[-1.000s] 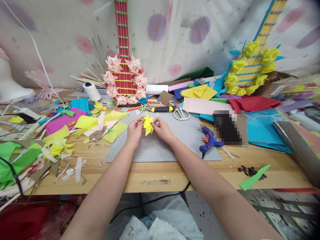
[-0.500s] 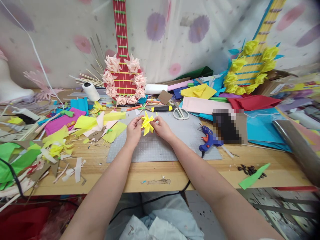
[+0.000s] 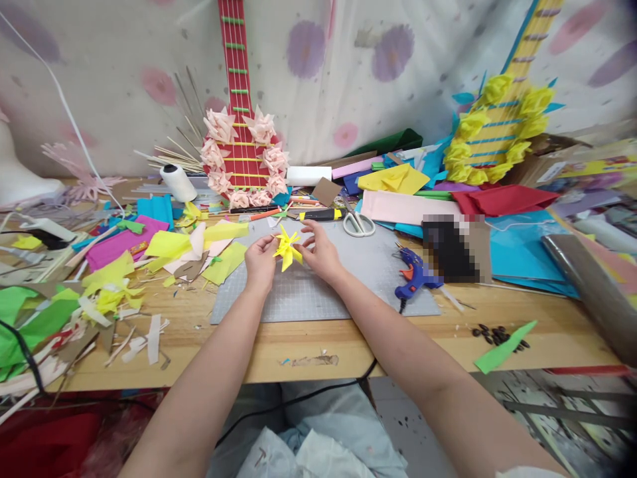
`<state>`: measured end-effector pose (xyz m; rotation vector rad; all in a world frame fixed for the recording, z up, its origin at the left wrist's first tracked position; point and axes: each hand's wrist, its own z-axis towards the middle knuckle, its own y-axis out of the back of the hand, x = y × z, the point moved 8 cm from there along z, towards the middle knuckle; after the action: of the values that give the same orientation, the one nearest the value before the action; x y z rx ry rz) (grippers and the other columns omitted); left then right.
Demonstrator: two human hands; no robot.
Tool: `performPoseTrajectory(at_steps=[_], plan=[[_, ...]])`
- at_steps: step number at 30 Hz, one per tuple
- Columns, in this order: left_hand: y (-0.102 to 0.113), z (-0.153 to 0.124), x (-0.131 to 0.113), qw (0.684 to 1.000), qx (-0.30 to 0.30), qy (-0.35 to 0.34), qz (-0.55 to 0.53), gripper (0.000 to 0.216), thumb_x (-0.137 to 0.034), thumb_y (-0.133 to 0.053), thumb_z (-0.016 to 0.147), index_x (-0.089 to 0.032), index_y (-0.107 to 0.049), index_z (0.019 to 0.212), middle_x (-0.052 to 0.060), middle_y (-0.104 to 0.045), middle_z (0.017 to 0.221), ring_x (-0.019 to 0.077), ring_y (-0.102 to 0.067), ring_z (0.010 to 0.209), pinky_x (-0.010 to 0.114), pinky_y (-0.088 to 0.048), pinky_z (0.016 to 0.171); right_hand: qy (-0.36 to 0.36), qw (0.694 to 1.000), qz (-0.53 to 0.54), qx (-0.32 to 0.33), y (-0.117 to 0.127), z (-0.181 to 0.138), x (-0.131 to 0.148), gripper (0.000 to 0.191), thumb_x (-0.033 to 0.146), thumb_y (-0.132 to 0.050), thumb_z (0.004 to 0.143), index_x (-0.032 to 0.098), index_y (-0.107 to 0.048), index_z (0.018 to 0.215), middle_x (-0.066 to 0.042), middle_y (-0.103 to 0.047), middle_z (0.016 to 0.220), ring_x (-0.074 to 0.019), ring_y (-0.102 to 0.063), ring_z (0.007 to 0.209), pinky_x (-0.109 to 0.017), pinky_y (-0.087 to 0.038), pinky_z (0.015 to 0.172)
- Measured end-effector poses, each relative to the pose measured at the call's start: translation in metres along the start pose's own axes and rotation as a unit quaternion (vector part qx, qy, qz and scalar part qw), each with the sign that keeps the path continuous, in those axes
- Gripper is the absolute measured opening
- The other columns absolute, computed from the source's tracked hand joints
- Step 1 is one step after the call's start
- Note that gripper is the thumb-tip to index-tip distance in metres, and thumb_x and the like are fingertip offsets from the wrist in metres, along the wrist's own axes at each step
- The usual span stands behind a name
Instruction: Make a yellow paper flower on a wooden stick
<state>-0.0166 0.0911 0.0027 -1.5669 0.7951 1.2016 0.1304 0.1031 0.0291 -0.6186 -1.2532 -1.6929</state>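
Note:
A yellow paper flower (image 3: pixel 287 249) with pointed petals is held above the grey cutting mat (image 3: pixel 318 292). My left hand (image 3: pixel 261 260) pinches it at its left edge, fingers closed. On the other side, my right hand (image 3: pixel 321 252) has its fingers apart, with the thumb close to a right-hand petal; whether it touches is hard to tell. Behind the hands lie a black and yellow utility knife (image 3: pixel 321 215) and white-handled scissors (image 3: pixel 359 223). A blue hot glue gun (image 3: pixel 414 273) rests at the mat's right side.
Yellow paper scraps (image 3: pixel 169 244) and green paper (image 3: pixel 37 332) cover the left. A red paper guitar (image 3: pixel 237 99) with pink flowers stands at the back, a yellow one (image 3: pixel 492 136) at back right. Black beads (image 3: pixel 492 334) and blue sheets (image 3: pixel 527 265) lie right; a cable (image 3: pixel 318 397) hangs below the edge.
My right hand's fingers have spread and lifted from the flower's right side. The flower has turned a little in my left hand. The whole view has shifted slightly.

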Motion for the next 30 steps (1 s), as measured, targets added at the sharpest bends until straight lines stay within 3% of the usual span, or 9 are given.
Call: performPoseTrajectory(at_steps=[2, 5, 10, 17, 23, 30], plan=[[0.003, 0.001, 0.001, 1.000, -0.020, 0.002, -0.002, 0.019, -0.025, -0.064, 0.062, -0.013, -0.064, 0.077, 0.004, -0.067, 0.072, 0.0154, -0.063, 0.069, 0.024, -0.049, 0.060, 0.061, 0.998, -0.030, -0.006, 0.002, -0.002, 0.013, 0.038, 0.025, -0.053, 0.074, 0.023, -0.046, 0.111, -0.006, -0.053, 0.112, -0.0122, -0.056, 0.081, -0.027, -0.047, 0.066], [0.007, 0.002, 0.004, 0.998, -0.054, 0.012, -0.002, 0.010, -0.018, -0.064, 0.059, -0.015, -0.062, 0.069, 0.003, -0.067, 0.071, 0.0144, -0.063, 0.068, 0.024, -0.050, 0.061, 0.088, 0.996, -0.017, 0.003, -0.001, -0.003, 0.018, 0.022, 0.026, -0.051, 0.077, 0.021, -0.052, 0.099, -0.005, -0.056, 0.103, -0.0124, -0.055, 0.082, -0.028, -0.046, 0.072], [0.010, 0.000, 0.004, 0.996, -0.080, 0.028, 0.005, 0.010, -0.011, -0.062, 0.056, -0.015, -0.059, 0.065, 0.001, -0.065, 0.068, 0.0142, -0.063, 0.066, 0.025, -0.051, 0.062, 0.028, 0.998, 0.049, 0.010, -0.007, 0.000, 0.004, 0.026, 0.034, -0.053, 0.075, 0.019, -0.049, 0.097, -0.004, -0.056, 0.099, -0.0104, -0.055, 0.075, -0.027, -0.047, 0.069], [0.014, -0.002, 0.003, 0.994, -0.093, 0.050, 0.001, 0.013, -0.010, -0.058, 0.058, -0.014, -0.058, 0.070, 0.000, -0.062, 0.063, 0.0145, -0.062, 0.066, 0.029, -0.051, 0.066, -0.054, 0.992, 0.050, 0.102, -0.019, -0.001, -0.009, 0.025, 0.033, -0.056, 0.066, 0.019, -0.044, 0.083, 0.003, -0.054, 0.081, -0.0059, -0.048, 0.054, -0.022, -0.039, 0.052], [0.013, -0.003, -0.001, 0.994, -0.082, 0.062, -0.031, 0.018, -0.010, -0.062, 0.055, -0.015, -0.056, 0.071, -0.001, -0.062, 0.064, 0.0136, -0.062, 0.065, 0.028, -0.052, 0.067, -0.032, 0.995, -0.002, 0.090, -0.013, -0.001, -0.003, 0.017, 0.032, -0.055, 0.068, 0.019, -0.045, 0.067, 0.006, -0.049, 0.060, -0.0074, -0.043, 0.054, -0.022, -0.033, 0.053], [0.009, 0.001, -0.003, 0.994, -0.051, 0.073, -0.059, 0.024, -0.010, -0.065, 0.052, -0.015, -0.055, 0.073, 0.001, -0.064, 0.071, 0.0143, -0.063, 0.067, 0.028, -0.051, 0.065, -0.043, 0.992, 0.013, 0.117, -0.014, 0.001, -0.007, 0.022, 0.038, -0.054, 0.073, 0.018, -0.048, 0.066, 0.003, -0.051, 0.059, -0.0084, -0.045, 0.055, -0.022, -0.034, 0.053]])
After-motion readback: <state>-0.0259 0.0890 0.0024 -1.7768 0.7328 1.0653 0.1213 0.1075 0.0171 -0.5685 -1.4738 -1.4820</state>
